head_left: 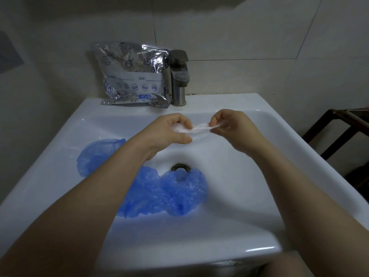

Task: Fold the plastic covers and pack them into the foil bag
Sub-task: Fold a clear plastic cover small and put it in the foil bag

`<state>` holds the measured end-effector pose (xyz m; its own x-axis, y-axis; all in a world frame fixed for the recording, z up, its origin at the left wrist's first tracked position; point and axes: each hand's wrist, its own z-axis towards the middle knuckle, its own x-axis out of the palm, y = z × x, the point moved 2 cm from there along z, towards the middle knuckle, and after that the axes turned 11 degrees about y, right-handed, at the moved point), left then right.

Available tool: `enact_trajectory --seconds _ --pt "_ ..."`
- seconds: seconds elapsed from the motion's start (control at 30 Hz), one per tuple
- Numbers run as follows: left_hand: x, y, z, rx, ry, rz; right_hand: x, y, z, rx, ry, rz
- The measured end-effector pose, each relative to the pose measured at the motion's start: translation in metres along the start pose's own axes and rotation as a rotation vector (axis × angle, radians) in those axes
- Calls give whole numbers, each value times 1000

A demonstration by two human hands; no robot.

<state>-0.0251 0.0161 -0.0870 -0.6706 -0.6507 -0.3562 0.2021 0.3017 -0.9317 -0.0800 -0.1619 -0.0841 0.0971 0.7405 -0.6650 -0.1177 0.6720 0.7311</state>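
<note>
Both hands are raised over the rear half of the white ceramic sink basin (249, 198). The left hand (175, 129) has its fingers curled round a bunched end of a thin, clear plastic cover (196, 129). The right hand (229, 124) pinches the opposite end between thumb and fingertips. The film is drawn taut between them, apparently to straighten it before folding.

Two crumpled blue plastic covers lie in the basin: one (97, 154) against the left wall, partly hidden by the left forearm, the other (173, 194) at the centre, overlapping the metal drain (180, 167) (neither appears folded).

The crinkled silver foil bag with blue printed icons (132, 76) stands on the sink's rear ledge, left of the metal tap (178, 76) and propped against the tiled wall, within reach for packing. Whether its mouth is open cannot be determined.
</note>
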Motion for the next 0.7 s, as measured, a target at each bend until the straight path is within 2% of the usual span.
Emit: enact_trajectory --seconds 0.13,0.33,0.53,0.7 --pt "0 0 0 41 -56 -22 0 0 0 -6 3 -53" --pt "-3 -4 2 138 -180 133 -10 -10 -3 56 150 278" --pt "-10 -2 0 137 -122 357 -11 -12 -3 65 194 365" --pt "-10 -6 -8 140 24 247 -12 -10 -5 43 277 594"
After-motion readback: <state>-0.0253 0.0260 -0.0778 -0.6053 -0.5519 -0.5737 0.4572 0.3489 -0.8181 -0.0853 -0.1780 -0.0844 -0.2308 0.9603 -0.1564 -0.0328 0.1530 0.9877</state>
